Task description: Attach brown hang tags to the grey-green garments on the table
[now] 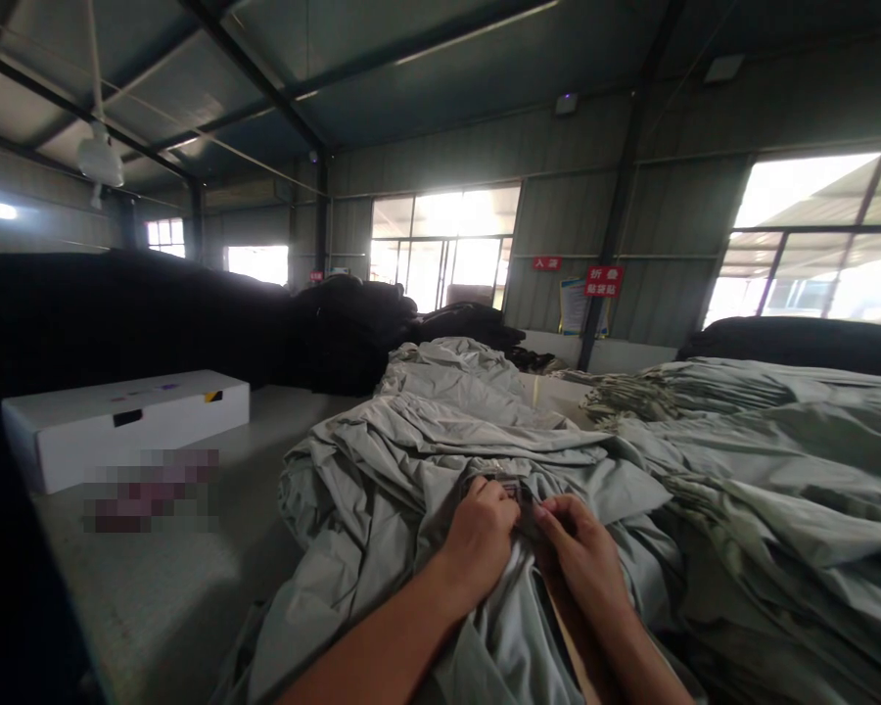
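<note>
A light grey garment or cloth [371,490] lies heaped and creased in front of me. At its middle, my left hand [485,534] is closed, fingers curled over a dark strip [527,511] on the cloth. From the right, my right hand [583,548] pinches the same strip's other side between thumb and fingers. Both hands are close together, a short gap of dark material showing between them. What the strip is exactly, such as a waistband or a label, is too dim to tell. The fingertips of the left hand are partly hidden.
A white box [143,431] stands on the table [191,597] at left, beside a blurred patch. More grey cloth [793,490] is piled at right. Dark stacks [132,313] rise behind the box, and another dark pile [800,343] lies at the right back.
</note>
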Demonstrator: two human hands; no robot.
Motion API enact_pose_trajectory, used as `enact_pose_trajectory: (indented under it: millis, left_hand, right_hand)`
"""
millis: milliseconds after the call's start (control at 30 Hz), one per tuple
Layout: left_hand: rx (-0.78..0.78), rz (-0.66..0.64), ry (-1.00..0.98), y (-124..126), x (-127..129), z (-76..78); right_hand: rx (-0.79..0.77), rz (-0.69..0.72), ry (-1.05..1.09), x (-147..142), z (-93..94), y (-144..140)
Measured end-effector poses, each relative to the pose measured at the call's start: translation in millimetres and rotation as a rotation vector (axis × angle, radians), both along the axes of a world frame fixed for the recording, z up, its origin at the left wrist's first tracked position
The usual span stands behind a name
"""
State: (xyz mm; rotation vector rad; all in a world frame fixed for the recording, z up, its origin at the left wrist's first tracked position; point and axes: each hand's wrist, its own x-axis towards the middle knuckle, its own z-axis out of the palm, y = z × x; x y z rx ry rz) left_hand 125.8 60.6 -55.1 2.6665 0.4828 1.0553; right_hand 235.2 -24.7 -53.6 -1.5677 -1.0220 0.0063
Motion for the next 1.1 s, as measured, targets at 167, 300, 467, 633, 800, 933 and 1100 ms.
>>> enact_pose_trajectory:
  millis: [167, 300, 467, 633, 800, 933, 1100]
  left_hand:
    - [-0.177, -0.083, -0.146, -0.7, -1.8, 2.9]
    - [-0.528, -0.139, -0.529, -6.7, -6.0, 13.3]
    - [-1.098, -0.329, -0.824, -17.6, -10.5, 23.9]
    - [-1.228, -0.306, -0.877, -24.3, -13.4, 26.7]
    - [-1.224, -0.453, -0.816, -30.3, -17.4, 29.7]
    - [-1.149, -0.391, -0.818, -29.8, -18.1, 30.2]
    - [-1.108, -0.435, -0.836, -27.1, -19.2, 31.2]
  right_hand:
    - [0.015, -0.017, 0.040, 1.9, 1.8, -1.0]
    - [0.026, 0.017, 0.066, -2.7, 7.9, -3.8]
    - [0.097, 0.075, 0.022, -18.2, 16.5, -9.4]
    - [0.121, 0.110, 0.118, -25.9, 17.9, -11.4]
    - [-0.069, 0.135, -0.030, -21.2, 10.7, -8.1]
    - [-0.098, 0.162, -0.080, -19.8, 7.9, -6.5]
    - [-0.059, 0.198, -0.091, -24.7, 26.3, -18.2]
